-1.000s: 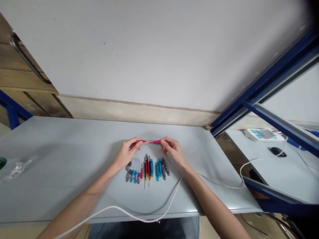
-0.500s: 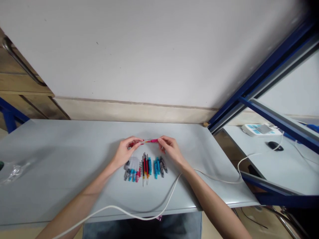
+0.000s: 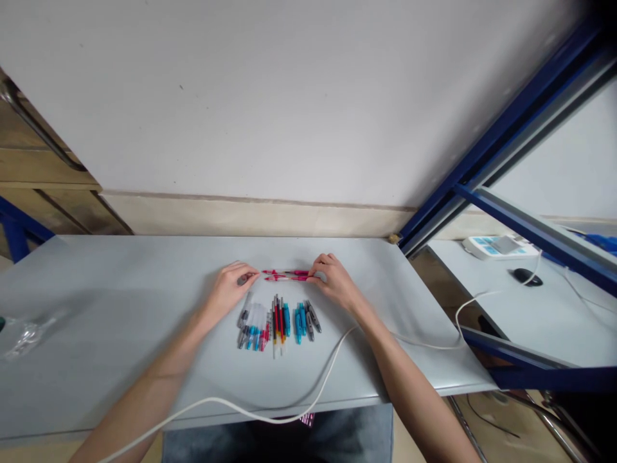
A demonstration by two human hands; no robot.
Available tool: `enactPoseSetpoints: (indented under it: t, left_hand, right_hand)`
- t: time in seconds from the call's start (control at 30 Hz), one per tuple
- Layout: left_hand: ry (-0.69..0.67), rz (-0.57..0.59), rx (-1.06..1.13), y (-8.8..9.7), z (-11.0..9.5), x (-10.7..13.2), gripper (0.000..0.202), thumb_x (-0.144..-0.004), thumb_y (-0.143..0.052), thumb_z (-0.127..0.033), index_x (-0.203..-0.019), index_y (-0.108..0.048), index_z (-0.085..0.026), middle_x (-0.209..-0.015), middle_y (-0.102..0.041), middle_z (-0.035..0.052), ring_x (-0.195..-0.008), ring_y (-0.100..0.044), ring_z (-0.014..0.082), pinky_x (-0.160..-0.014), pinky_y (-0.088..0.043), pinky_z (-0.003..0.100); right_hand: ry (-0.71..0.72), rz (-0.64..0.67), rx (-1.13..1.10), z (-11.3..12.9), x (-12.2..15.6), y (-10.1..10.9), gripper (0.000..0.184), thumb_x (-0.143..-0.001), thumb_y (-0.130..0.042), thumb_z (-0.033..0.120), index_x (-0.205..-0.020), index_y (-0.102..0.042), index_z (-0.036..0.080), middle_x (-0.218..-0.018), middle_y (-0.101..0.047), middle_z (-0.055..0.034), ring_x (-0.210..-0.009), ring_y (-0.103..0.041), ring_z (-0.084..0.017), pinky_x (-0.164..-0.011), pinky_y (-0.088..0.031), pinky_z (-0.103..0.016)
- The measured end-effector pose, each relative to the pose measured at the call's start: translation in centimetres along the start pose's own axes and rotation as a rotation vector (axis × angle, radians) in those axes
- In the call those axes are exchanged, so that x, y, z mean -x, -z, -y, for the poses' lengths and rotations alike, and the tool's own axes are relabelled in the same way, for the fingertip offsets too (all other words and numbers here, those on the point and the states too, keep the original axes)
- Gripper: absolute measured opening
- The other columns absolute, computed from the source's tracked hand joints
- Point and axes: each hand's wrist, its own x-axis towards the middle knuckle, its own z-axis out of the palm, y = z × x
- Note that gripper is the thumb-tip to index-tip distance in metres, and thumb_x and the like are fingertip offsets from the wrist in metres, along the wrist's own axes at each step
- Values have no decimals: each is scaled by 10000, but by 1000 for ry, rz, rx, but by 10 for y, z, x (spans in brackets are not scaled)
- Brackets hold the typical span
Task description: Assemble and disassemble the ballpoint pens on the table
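Two pink pens lie side by side, almost level, between my hands at the back of the group. My right hand has its thumb and fingers closed on the right end of a pink pen. Just left of the pens' pointed tips is my left hand, its fingers pinched together; whether something small is in them is hidden. Nearer me are several clear and coloured pen barrels, a row of ink refills, blue pen parts and grey pen parts.
A white cable crosses the front of the grey table. On the left lies a clear plastic bag. Beyond a blue frame at right, a black mouse and a white device rest on another table.
The pink pen held between both hands is now down beside another pink one. My left hand has drawn slightly left, off the pen; my right hand stays at its end.
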Motion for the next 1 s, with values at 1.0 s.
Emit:
enactPoseSetpoints:
  t: [1.0]
  left_hand:
    - [349,79,646,8,-25,2,282,-853,-712,-421,-820,-682,-143,-622,-522,-12,-548,-440,92,-508,-296,224]
  right_hand:
    - [237,80,-85,52,9,-24,128,-998,-561,211,-1011,-684,182,-959,-624,-78,-926,-531,-215,-842,-448,-339]
